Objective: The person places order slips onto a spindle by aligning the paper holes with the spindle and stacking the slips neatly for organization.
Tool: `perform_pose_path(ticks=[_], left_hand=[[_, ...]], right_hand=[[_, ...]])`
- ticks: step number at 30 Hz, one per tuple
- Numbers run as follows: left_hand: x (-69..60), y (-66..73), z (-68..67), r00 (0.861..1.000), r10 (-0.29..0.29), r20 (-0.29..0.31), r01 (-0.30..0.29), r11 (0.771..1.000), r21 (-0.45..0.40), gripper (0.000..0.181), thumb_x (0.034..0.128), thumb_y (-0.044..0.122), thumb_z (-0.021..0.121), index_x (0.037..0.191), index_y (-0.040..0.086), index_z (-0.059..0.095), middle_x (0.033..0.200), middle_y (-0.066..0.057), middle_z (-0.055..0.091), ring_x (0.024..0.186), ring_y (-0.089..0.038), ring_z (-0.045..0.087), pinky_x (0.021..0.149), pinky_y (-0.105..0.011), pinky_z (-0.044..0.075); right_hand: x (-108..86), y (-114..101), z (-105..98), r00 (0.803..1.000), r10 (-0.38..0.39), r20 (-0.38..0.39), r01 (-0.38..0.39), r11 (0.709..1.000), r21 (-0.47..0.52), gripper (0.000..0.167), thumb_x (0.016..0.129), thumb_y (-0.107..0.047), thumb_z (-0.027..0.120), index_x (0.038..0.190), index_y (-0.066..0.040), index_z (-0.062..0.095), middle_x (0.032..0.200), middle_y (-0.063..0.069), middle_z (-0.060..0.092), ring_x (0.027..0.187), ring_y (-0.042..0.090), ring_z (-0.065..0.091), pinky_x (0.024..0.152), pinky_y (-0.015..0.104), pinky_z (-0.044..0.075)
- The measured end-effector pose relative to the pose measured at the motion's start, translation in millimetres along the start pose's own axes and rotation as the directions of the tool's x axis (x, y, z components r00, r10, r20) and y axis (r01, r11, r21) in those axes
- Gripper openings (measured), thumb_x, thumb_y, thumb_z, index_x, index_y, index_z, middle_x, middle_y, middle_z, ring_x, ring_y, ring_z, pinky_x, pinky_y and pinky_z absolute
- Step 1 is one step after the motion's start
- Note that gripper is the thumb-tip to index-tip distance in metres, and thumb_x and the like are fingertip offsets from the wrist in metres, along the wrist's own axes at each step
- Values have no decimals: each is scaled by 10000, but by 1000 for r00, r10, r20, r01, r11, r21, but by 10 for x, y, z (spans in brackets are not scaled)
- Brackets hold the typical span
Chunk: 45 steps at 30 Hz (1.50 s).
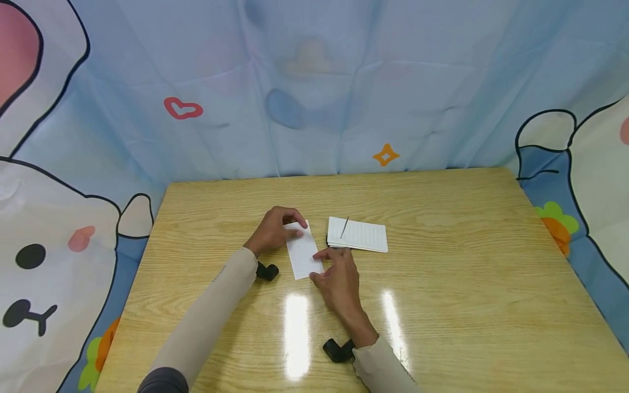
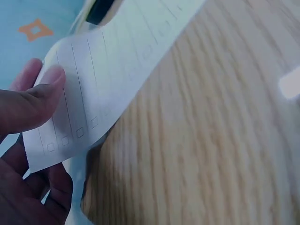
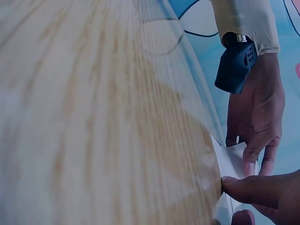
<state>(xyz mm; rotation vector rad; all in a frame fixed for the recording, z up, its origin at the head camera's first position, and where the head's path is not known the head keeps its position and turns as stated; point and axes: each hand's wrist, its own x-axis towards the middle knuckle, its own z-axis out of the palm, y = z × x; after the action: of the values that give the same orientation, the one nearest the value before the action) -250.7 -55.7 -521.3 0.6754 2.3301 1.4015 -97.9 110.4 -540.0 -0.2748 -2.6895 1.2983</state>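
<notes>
A white lined sheet of paper (image 1: 301, 252) with small checkboxes along one edge is between my two hands, over the table. My left hand (image 1: 271, 231) pinches its far end; in the left wrist view the thumb lies on top of the sheet (image 2: 84, 89) with fingers behind, and the paper curves up. My right hand (image 1: 341, 279) holds the near right corner between thumb and index finger. Just right of the sheet lies a lined notepad (image 1: 368, 236), with a thin pen (image 1: 345, 228) lying across its left part.
The wooden table (image 1: 457, 262) reaches back to a light blue printed curtain (image 1: 417, 82). Black wrist cameras, one by the left wrist (image 1: 267, 272) and one by the right wrist (image 1: 338, 350), stick out close to the tabletop.
</notes>
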Motion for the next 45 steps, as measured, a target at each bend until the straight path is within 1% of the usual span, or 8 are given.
perform_pose_path(ticks=[7, 13, 18, 24, 29, 36, 42, 45], left_hand=[[-11, -22, -27, 1000, -12, 4, 12, 994, -107, 101, 942, 11, 785, 1007, 87, 792, 1172, -96, 768, 1095, -235, 712, 914, -351, 563], [-12, -43, -32, 1000, -30, 2, 30, 992, -124, 92, 946, 21, 786, 1018, 78, 788, 1163, -102, 770, 1083, -215, 706, 939, -324, 531], [-41, -11, -44, 998, -58, 12, 59, 979, -193, 90, 958, 16, 770, 1035, 62, 778, 1213, -110, 750, 1100, -207, 697, 896, -305, 536], [-64, 9, -46, 998, -61, 13, 63, 966, -252, 91, 968, 10, 756, 1051, 47, 769, 1226, -130, 741, 1028, -182, 700, 822, -271, 557], [-81, 12, -44, 998, -70, 0, 67, 960, -272, 89, 971, 23, 758, 1055, 48, 769, 1239, -132, 746, 1024, -185, 713, 811, -279, 575], [-107, 37, -52, 998, -59, -25, 51, 966, -252, 92, 950, 44, 791, 1039, 52, 769, 1138, -93, 744, 942, -173, 684, 788, -266, 544], [-154, 48, -75, 998, -23, -56, 10, 977, -213, 119, 919, 55, 830, 1016, 30, 766, 960, -41, 688, 773, -186, 510, 722, -271, 441], [-174, 53, -78, 998, -19, -63, 5, 977, -215, 132, 906, 65, 847, 1008, 35, 769, 912, -5, 656, 757, -176, 482, 713, -260, 428]], right_hand=[[5, 7, -5, 1000, -12, 19, 13, 1000, -8, 301, 788, -56, 910, 1023, -194, 781, 1062, 59, 668, 722, 120, 563, 662, 304, 459], [4, 19, -1, 1000, 8, 19, -8, 1000, 9, 307, 789, -58, 906, 1043, -186, 793, 1130, 93, 625, 753, 152, 561, 677, 319, 458], [1, 22, 5, 1000, 14, 23, -14, 1000, 7, 297, 799, -54, 893, 1034, -205, 794, 1141, 84, 634, 766, 148, 585, 674, 320, 473], [10, 32, 5, 999, 8, 43, -9, 1000, 13, 245, 820, -60, 875, 994, -218, 807, 1018, 53, 721, 715, 116, 611, 635, 311, 475], [15, 49, 3, 998, 17, 64, -21, 998, 55, 143, 873, -106, 850, 956, -221, 831, 866, 28, 771, 632, 73, 636, 581, 295, 486], [-3, 64, -79, 997, 75, 21, -77, 984, 159, 101, 890, -129, 858, 935, -218, 842, 647, -7, 686, 531, 119, 576, 480, 269, 428], [6, 80, -189, 994, 93, -49, -81, 976, 201, 82, 866, -140, 889, 912, -192, 845, 624, 23, 622, 556, 144, 534, 499, 263, 399], [14, 82, -251, 993, 88, -81, -68, 973, 219, 72, 868, -130, 885, 916, -167, 847, 684, 28, 645, 620, 153, 580, 551, 253, 445]])
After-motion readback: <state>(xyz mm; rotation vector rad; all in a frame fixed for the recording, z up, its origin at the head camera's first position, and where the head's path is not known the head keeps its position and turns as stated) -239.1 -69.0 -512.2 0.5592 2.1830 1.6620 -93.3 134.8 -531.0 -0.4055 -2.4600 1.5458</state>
